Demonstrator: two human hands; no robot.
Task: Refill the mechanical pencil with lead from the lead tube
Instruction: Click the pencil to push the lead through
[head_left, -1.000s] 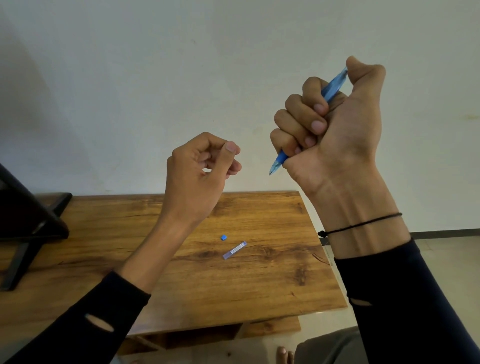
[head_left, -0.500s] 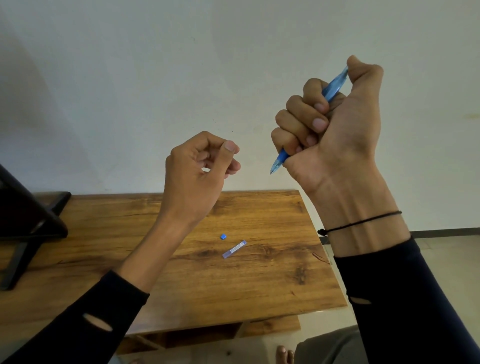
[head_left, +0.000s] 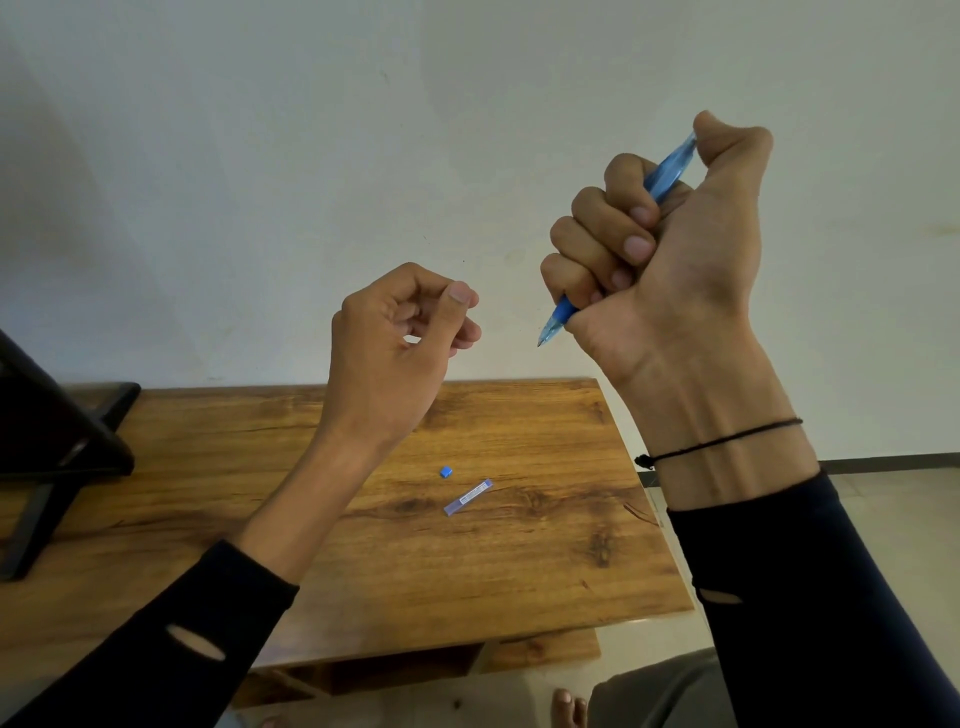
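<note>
My right hand (head_left: 670, 260) is raised in front of the wall, fisted around a blue mechanical pencil (head_left: 667, 174). The pencil's tip points down-left and my thumb rests on its top end. To its left, lower, my left hand (head_left: 400, 353) has thumb and fingertips pinched together; anything between them is too small to see. On the wooden table (head_left: 218, 519) below lie a clear lead tube (head_left: 468, 497) and, just beside it, a small blue cap (head_left: 445, 472).
A black stand (head_left: 57, 441) sits on the table's left end. The table's right edge runs beneath my right forearm, with tiled floor (head_left: 893, 514) beyond. A knee and toes show at the bottom.
Both hands have held nearly still. The right thumb stays pressed on the pencil's top end.
</note>
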